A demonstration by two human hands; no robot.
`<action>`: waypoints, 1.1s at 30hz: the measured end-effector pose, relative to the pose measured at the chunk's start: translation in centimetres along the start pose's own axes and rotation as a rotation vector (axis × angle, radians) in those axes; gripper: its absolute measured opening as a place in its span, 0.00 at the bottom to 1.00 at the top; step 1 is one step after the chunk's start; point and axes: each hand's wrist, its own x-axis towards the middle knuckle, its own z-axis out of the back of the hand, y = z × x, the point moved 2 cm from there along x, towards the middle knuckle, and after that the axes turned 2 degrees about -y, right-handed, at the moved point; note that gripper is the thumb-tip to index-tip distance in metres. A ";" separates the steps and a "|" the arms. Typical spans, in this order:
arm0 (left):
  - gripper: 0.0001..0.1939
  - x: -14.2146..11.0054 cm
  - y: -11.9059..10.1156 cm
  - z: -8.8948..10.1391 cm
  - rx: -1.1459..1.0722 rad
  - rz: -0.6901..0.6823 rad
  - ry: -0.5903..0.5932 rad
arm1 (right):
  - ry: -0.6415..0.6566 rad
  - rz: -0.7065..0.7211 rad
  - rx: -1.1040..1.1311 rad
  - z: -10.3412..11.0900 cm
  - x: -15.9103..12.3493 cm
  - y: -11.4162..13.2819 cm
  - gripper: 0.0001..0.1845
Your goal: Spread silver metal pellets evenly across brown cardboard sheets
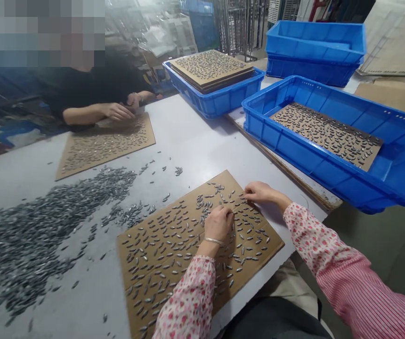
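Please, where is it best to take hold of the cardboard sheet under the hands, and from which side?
Probably the near right corner of the cardboard sheet: it reaches the table edge, so fingers can slip under from the right. Pinch the edge and keep it level, as loose metal pieces cover it. The left hand and right hand rest on top.

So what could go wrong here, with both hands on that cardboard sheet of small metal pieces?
1. The cardboard sheet overhangs the table edge near the person's lap; a nudge could tip pieces off.
2. The left hand and its sleeve rest over laid-out metal pieces and may scatter them.
3. The right hand sits at the sheet's far edge, where a push might shift the sheet.
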 end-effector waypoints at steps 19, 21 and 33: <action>0.12 2.8 0.5 0.9 -0.036 0.073 -0.079 | 0.118 -0.013 0.026 -1.6 0.9 -1.8 0.09; 0.12 3.0 0.5 0.6 -0.023 0.064 -0.063 | 0.118 -0.018 0.065 -1.8 1.4 -2.1 0.10; 0.11 2.7 1.9 0.5 -0.019 0.042 -0.097 | -0.114 0.117 -0.184 -2.0 4.8 1.3 0.11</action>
